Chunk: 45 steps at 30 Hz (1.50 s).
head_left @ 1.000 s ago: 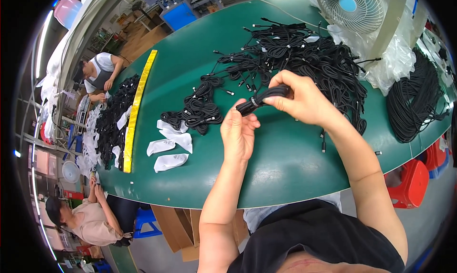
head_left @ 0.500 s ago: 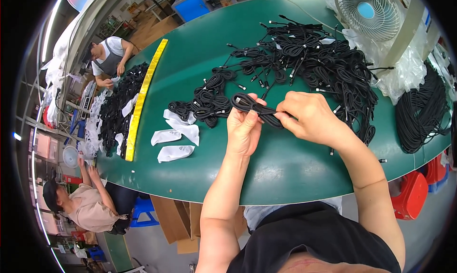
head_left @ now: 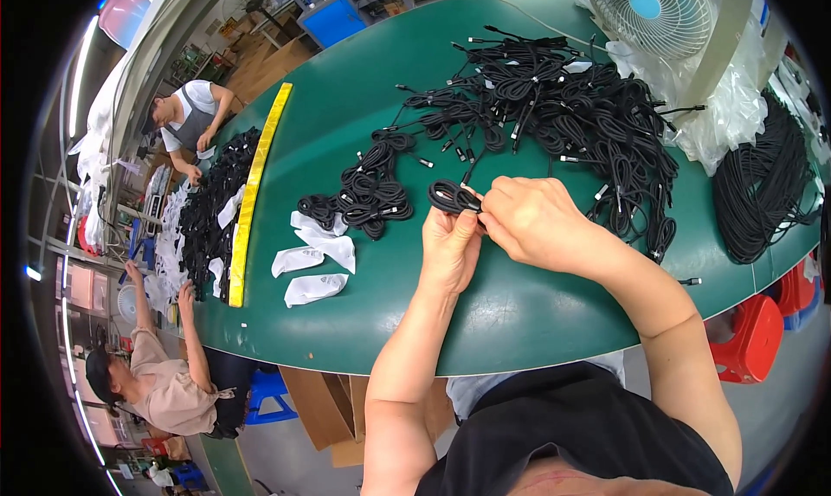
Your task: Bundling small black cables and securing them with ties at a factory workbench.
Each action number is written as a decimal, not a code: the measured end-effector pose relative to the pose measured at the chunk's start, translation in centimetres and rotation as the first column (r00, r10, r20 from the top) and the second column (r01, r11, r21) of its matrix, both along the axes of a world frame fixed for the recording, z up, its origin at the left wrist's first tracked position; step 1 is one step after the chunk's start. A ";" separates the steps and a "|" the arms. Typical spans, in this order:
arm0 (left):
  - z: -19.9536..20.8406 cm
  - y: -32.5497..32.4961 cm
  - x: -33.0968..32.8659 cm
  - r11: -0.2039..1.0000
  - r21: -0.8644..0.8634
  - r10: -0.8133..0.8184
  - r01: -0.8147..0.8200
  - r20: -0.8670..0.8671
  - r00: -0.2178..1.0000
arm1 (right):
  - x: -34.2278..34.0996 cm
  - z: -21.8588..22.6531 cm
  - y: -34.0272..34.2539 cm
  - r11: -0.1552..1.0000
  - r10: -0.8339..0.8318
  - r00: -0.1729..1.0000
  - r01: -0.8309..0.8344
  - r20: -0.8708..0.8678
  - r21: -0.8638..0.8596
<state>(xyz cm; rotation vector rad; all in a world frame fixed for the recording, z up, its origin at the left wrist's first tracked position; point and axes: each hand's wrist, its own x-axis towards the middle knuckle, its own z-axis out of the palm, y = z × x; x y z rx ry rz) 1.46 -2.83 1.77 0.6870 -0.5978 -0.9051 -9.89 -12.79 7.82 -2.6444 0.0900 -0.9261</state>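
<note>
A coiled black cable (head_left: 450, 196) is held between my two hands above the green table. My left hand (head_left: 452, 247) pinches the bundle from below, thumb on top. Against the bundle's right part, my right hand (head_left: 535, 219) is closed, its fingertips meeting the left thumb; much of the cable there is hidden behind its fingers. Just beyond my hands lies a big heap of coiled black cables (head_left: 528, 89) with metal plugs. To the left of my hands sit several neatly coiled cables (head_left: 374, 189), with white printed pouches (head_left: 317, 290) beside them.
A yellow strip (head_left: 258, 193) divides the table; past it lies another cable pile (head_left: 216, 210), where two people work. At right stand a fan (head_left: 651, 16), clear plastic bags (head_left: 714, 119) and a large black cable coil (head_left: 751, 189). Red stools (head_left: 751, 340) stand beyond the edge.
My right hand has moved left and closed over the bundle's right part, covering more of it. The whole view has shifted slightly. The co-worker at lower left has spread their arms.
</note>
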 end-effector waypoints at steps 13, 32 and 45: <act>1.0 0.3 0.5 1.000 -0.013 0.019 -0.019 0.032 0.999 | 0.2 0.7 -0.3 0.987 0.049 0.993 -0.032 -0.107 0.158; 1.4 0.9 3.2 0.984 0.153 0.070 -0.095 0.165 0.984 | 1.1 -1.0 -2.2 0.872 0.102 0.982 -0.010 -0.162 0.489; -1.0 1.2 7.8 0.920 0.050 0.378 -0.388 -0.373 0.847 | 3.5 -4.0 -3.1 0.595 0.005 0.969 0.195 -0.246 0.780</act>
